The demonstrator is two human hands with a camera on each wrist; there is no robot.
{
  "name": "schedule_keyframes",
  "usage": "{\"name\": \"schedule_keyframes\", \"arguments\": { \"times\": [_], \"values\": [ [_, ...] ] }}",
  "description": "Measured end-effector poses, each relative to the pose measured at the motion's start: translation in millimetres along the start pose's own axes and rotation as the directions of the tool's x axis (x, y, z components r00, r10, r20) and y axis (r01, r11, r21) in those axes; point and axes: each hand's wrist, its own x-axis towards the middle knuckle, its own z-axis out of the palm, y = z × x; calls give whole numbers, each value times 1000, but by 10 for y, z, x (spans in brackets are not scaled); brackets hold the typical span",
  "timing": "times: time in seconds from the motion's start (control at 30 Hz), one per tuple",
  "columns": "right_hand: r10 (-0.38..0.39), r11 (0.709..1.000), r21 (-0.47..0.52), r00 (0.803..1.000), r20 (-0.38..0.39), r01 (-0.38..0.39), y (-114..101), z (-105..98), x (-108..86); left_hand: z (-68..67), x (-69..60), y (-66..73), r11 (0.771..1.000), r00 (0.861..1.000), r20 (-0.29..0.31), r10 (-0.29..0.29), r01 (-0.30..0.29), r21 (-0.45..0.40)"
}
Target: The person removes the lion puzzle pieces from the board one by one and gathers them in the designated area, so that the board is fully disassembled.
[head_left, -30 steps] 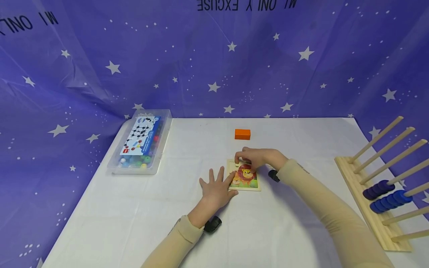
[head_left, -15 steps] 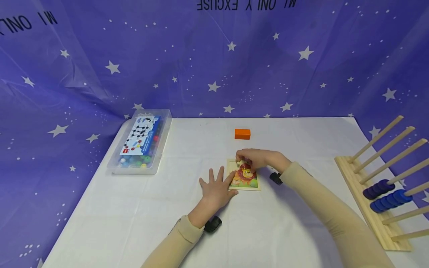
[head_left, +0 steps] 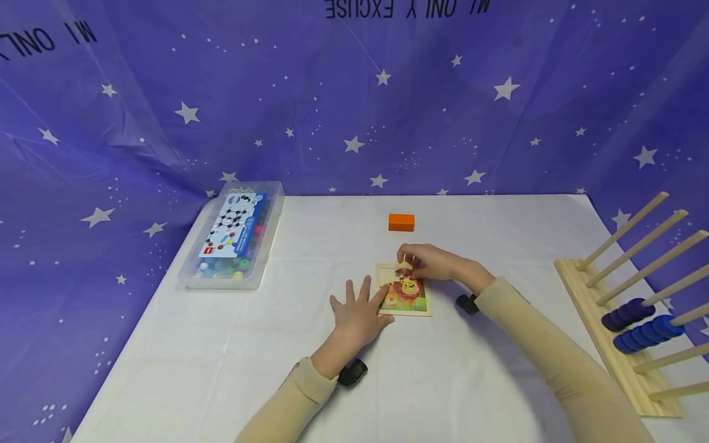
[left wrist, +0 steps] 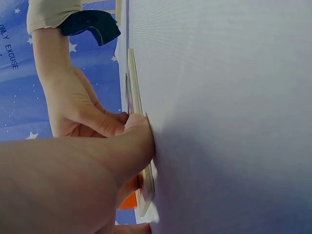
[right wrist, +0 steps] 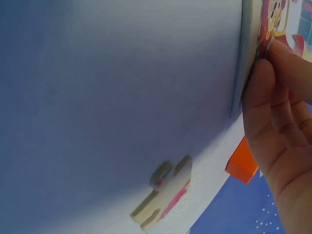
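Observation:
A small wooden jigsaw puzzle [head_left: 407, 301] with a lion picture lies flat on the white table. My left hand [head_left: 356, 319] rests beside it, fingers spread, with the index fingertip over its left border; in the left wrist view the thumb touches the board's edge [left wrist: 134, 83]. At the top of the puzzle, my right hand [head_left: 434, 263] pinches a puzzle piece [head_left: 404, 268] between thumb and fingers. The piece looks tilted over the lion's mane. In the right wrist view a loose puzzle piece [right wrist: 168, 192] lies on the table, apart from the board.
An orange block [head_left: 401, 223] stands behind the puzzle. At the back left is a clear plastic box [head_left: 252, 280] of coloured balls. A wooden peg rack [head_left: 595, 335] with purple and blue rings occupies the right side. A purple starry curtain [head_left: 310, 92] hangs behind.
My right hand has shifted slightly right along the puzzle's top, moving the pinched piece to the right with it. The left hand has stayed in place.

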Motion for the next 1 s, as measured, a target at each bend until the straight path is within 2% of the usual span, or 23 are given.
{"name": "schedule_keyframes", "arguments": {
  "times": [0.2,0.33,0.53,0.63,0.83,1.0],
  "values": [
    [0,999,37,997,-75,3,20,21,-25,3,-6,3,1000,1000,1,1,-1,6],
    [14,995,100,993,-121,-2,22,-13,-95,12,-1,2,1000,1000,4,1,-1,12],
    [72,961,277,979,-190,-17,135,-134,-343,14,-5,3,1000,1000,-2,0,0,2],
    [115,947,320,969,-217,-41,248,-211,-522,12,-5,4,1000,1000,-3,1,-1,2],
    [263,943,256,946,-190,-211,420,-342,-862,14,-8,2,1000,1000,-7,6,-6,0],
    [323,938,182,935,-149,-295,454,-372,-1002,1,-16,5,1000,1000,-5,6,-6,-1]
  ]
}}
